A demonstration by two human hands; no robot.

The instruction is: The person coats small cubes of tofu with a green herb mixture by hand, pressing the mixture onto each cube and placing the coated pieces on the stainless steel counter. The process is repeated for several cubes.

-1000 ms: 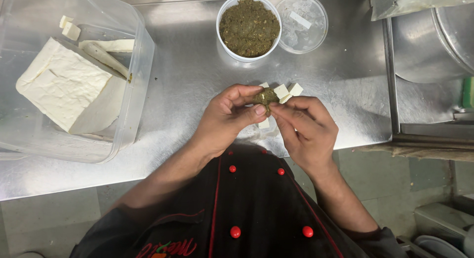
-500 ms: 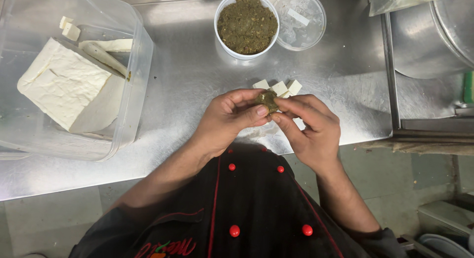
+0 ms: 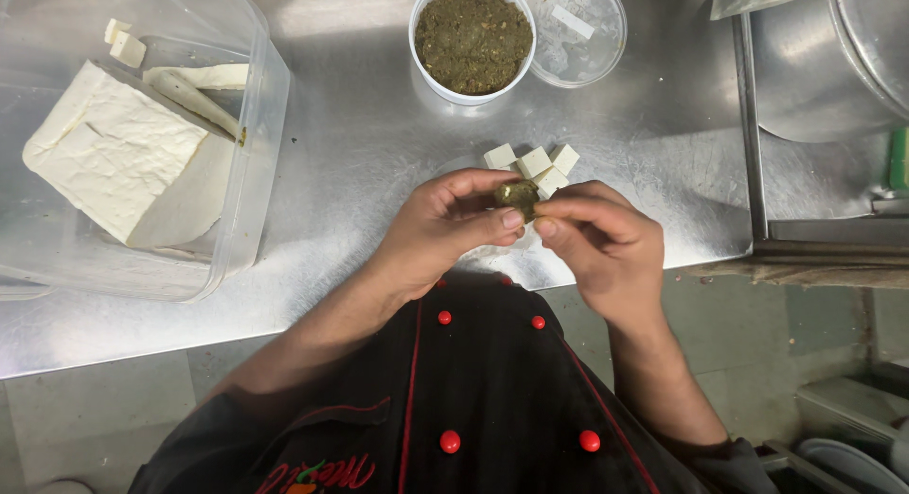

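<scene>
A: What do the hands have between them?

B: A small green-coated piece (image 3: 517,195). The left hand (image 3: 443,227) curls around it, thumb and fingers closed on it, and the right hand (image 3: 598,238) pinches its other side with thumb and fingertips. The two hands meet over the near edge of the steel counter (image 3: 360,163).

A: Anything lying close by?

B: Just beyond the fingertips, a few white cubes (image 3: 533,162) sit on the counter in a tight cluster, touching one another and just beside the held piece.

A: And the containers?

B: Farther out from the hands, straight ahead, stands a round white tub (image 3: 422,66) filled nearly to the rim with a coarse dark green paste (image 3: 473,35). Right beside it, on the right hand's side, is a clear round cup (image 3: 606,49) holding a small white strip; what else is in it I cannot tell.

A: And off to the left hand's side?

B: A large clear plastic box (image 3: 256,163), well apart from the hands. Inside lies a big white block (image 3: 104,144) with a slanted cut face, some thin white slabs leaning beside it, and two small white cubes in the far corner.
</scene>
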